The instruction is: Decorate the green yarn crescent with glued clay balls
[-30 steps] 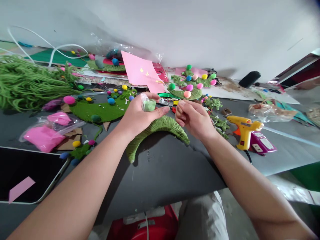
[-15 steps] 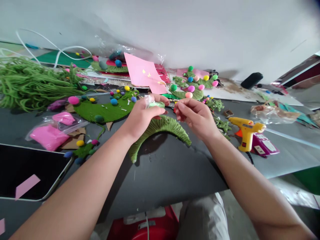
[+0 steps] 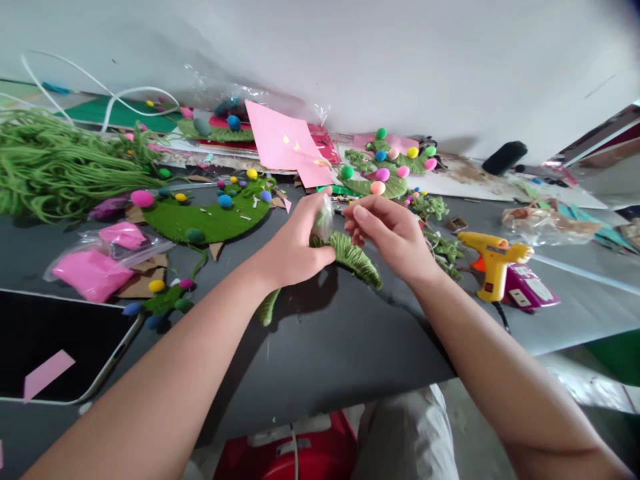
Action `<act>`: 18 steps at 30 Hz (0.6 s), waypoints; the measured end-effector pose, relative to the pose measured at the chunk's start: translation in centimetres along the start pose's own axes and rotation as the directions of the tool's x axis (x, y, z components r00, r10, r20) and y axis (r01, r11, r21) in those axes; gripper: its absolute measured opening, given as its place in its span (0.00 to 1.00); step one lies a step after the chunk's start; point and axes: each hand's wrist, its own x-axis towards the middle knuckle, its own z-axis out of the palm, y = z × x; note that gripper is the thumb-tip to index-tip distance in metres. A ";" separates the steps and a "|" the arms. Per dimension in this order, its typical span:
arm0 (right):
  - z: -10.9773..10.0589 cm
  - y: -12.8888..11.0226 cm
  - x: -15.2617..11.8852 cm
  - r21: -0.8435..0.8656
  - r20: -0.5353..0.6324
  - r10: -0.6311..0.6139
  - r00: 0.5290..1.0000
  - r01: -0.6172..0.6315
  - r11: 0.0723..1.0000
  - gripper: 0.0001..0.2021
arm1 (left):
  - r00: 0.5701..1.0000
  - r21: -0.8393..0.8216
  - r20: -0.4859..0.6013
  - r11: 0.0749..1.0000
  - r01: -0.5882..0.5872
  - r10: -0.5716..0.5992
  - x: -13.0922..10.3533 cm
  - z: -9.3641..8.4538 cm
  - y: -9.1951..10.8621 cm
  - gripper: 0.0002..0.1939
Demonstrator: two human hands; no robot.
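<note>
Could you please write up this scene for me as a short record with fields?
Left hand: holds a small clear bag over the yarn-wrapped crescent
Right hand: thumb and fingers drawn together; whether they hold anything is unclear
Surface: dark table
Left side: green yarn, bagged pink material, black-screened device with a pink paper strip on it
Behind the left hand: flat green crescent with colored balls
Right side: yellow glue gun beside a purple box
</note>
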 end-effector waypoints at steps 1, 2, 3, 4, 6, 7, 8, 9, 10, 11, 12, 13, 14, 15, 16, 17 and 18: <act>0.0 -0.1 -0.1 -0.014 -0.005 -0.010 1.000 0.010 1.000 0.20 | 0.997 0.117 -0.056 0.992 -0.039 0.046 0.0 0.1 -0.2 0.42; 0.1 -0.1 -0.2 -0.038 -0.008 -0.020 1.000 0.020 0.999 0.20 | 0.990 0.227 -0.101 0.971 -0.070 0.095 0.1 0.1 -0.4 0.40; 0.2 -0.2 -0.3 -0.065 -0.011 -0.030 1.000 0.029 0.997 0.20 | 0.982 0.323 -0.125 0.942 -0.093 0.140 0.1 0.1 -0.5 0.37; 0.3 -0.2 -0.4 -0.093 -0.012 -0.037 0.999 0.035 0.995 0.20 | 0.975 0.401 -0.130 0.909 -0.113 0.179 0.1 0.1 -0.6 0.34; 0.7 -0.1 -0.6 -0.136 0.008 -0.038 0.999 0.039 0.990 0.19 | 0.970 0.516 -0.106 0.846 -0.135 0.220 -0.1 0.0 -0.6 0.31; 0.8 -0.1 -0.7 -0.149 0.025 -0.038 0.999 0.041 0.988 0.18 | 0.970 0.558 -0.089 0.818 -0.140 0.227 -0.2 -0.1 -0.5 0.30; 1.0 0.0 -0.8 -0.159 0.042 -0.037 0.998 0.043 0.986 0.17 | 0.970 0.593 -0.076 0.793 -0.141 0.229 -0.3 -0.2 -0.5 0.30; 1.2 0.1 -0.8 -0.166 0.056 -0.036 0.998 0.044 0.985 0.16 | 0.971 0.621 -0.068 0.771 -0.140 0.231 -0.3 -0.2 -0.5 0.30; 1.3 0.1 -0.8 -0.169 0.065 -0.034 0.997 0.045 0.985 0.15 | 0.970 0.642 -0.061 0.753 -0.141 0.233 -0.4 -0.2 -0.5 0.31; 1.4 0.1 -0.8 -0.173 0.067 -0.033 0.997 0.044 0.984 0.13 | 0.970 0.658 -0.057 0.739 -0.142 0.236 -0.4 -0.2 -0.6 0.32; 1.5 0.1 -0.8 -0.175 0.061 -0.030 0.998 0.040 0.984 0.12 | 0.969 0.672 -0.057 0.727 -0.141 0.241 -0.5 -0.2 -0.6 0.32; 1.6 0.0 -0.8 -0.172 0.054 -0.022 0.998 0.031 0.985 0.12 | 0.968 0.684 -0.061 0.716 -0.137 0.243 -0.4 -0.1 -0.7 0.33; 1.7 0.0 -0.8 -0.161 0.050 -0.007 0.999 0.015 0.987 0.11 | 0.968 0.696 -0.067 0.706 -0.129 0.242 -0.4 0.0 -0.8 0.33; 1.8 -0.1 -0.8 -0.146 0.049 0.011 0.999 -0.004 0.989 0.11 | 0.969 0.706 -0.071 0.698 -0.119 0.238 -0.4 0.0 -0.8 0.33; 1.8 -0.1 -0.8 -0.130 0.052 0.029 0.998 -0.022 0.991 0.10 | 0.970 0.715 -0.072 0.690 -0.112 0.233 -0.4 0.1 -0.9 0.34; 1.9 -0.2 -0.7 -0.115 0.054 0.043 0.998 -0.037 0.993 0.10 | 0.971 0.722 -0.068 0.683 -0.111 0.230 -0.4 0.2 -0.9 0.34; 2.0 -0.2 -0.7 -0.107 0.055 0.050 0.997 -0.044 0.993 0.09 | 0.972 0.725 -0.060 0.679 -0.115 0.229 -0.4 0.2 -1.0 0.34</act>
